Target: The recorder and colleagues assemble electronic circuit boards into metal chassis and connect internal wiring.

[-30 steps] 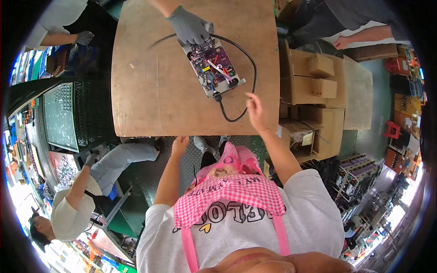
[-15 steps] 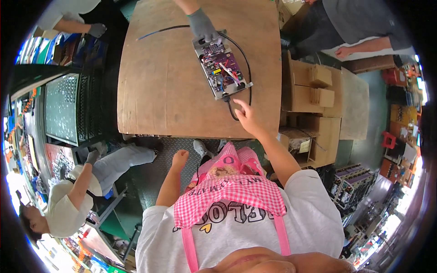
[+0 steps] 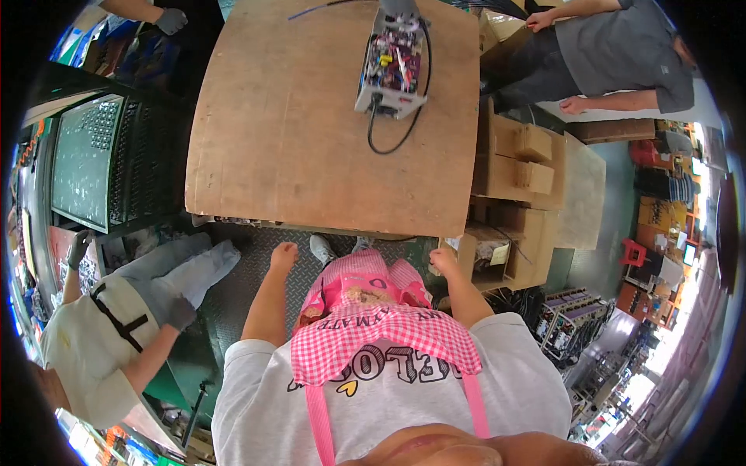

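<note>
My left hand point(image 3: 284, 255) hangs in a loose fist just off the near edge of the wooden tabletop point(image 3: 311, 147). Close to the near right corner of that top, my right hand point(image 3: 443, 260) is also curled closed, and nothing shows in it. Beyond both hands, toward the far side, is an open metal case with a circuit board point(image 3: 395, 66). A black cable point(image 3: 392, 149) loops from its near end and along its right side. Another person's grey-gloved hand point(image 3: 399, 8) is at the case's far end, and the case looks tilted.
Cardboard boxes point(image 3: 536, 179) stand along the table's right side. A person in a dark grey shirt point(image 3: 622, 58) is at the far right. Another in a cream shirt point(image 3: 101, 342) works at the left, near a dark green rack point(image 3: 85, 163). Stacked electronic units point(image 3: 571, 322) sit at lower right.
My right hand has drawn back from the case's near end to the table's near edge and closed. The case has moved farther away and tilted, with the gloved hand at it.
</note>
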The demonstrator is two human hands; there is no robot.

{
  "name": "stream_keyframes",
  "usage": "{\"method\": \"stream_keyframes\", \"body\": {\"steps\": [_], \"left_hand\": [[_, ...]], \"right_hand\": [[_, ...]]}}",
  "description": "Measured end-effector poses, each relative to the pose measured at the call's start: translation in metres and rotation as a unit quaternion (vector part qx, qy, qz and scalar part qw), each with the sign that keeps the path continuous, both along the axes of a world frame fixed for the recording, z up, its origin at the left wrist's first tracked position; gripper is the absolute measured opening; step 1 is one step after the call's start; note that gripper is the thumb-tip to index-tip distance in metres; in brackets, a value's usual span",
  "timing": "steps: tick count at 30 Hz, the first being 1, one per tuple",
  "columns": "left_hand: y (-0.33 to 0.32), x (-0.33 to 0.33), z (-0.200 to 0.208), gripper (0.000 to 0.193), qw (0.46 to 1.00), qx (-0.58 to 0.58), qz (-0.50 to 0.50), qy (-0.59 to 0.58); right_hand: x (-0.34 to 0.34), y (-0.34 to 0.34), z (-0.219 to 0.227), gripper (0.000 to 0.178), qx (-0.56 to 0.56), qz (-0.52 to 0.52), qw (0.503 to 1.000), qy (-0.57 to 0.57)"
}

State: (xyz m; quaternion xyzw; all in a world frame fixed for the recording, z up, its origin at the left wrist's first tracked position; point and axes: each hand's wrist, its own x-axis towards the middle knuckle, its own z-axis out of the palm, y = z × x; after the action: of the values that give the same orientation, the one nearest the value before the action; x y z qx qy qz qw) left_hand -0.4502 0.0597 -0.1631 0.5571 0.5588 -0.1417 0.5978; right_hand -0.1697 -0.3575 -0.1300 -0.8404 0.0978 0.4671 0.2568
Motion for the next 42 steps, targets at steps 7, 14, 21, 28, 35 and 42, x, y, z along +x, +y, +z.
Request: {"method": "stream_keyframes", "body": {"steps": [7,14,21,28,35,42], "left_hand": [[0.020,0.023,-0.017,0.053,0.941,-0.165,0.296,-0.021],[0.019,0.094,-0.018,0.063,0.863,-0.155,0.478,-0.052],[0.021,0.129,-0.017,0.035,0.859,-0.070,0.508,-0.003],[0.021,0.117,-0.019,0.029,0.818,-0.089,0.565,-0.053],[0.024,0.109,-0.013,0.025,0.844,-0.087,0.528,-0.051],[0.023,0.118,0.009,0.023,0.876,-0.108,0.465,-0.070]], "right_hand": [[0.037,-0.015,0.000,0.034,-0.099,-0.020,0.979,-0.179],[0.120,-0.011,-0.029,0.050,-0.188,-0.031,0.946,-0.263],[0.176,-0.005,-0.054,0.049,-0.129,-0.070,0.948,-0.281],[0.195,0.006,-0.050,0.044,-0.100,-0.101,0.942,-0.306],[0.204,-0.005,-0.045,0.040,-0.065,-0.130,0.949,-0.279],[0.203,-0.012,-0.045,0.039,-0.055,-0.110,0.962,-0.243]]}}
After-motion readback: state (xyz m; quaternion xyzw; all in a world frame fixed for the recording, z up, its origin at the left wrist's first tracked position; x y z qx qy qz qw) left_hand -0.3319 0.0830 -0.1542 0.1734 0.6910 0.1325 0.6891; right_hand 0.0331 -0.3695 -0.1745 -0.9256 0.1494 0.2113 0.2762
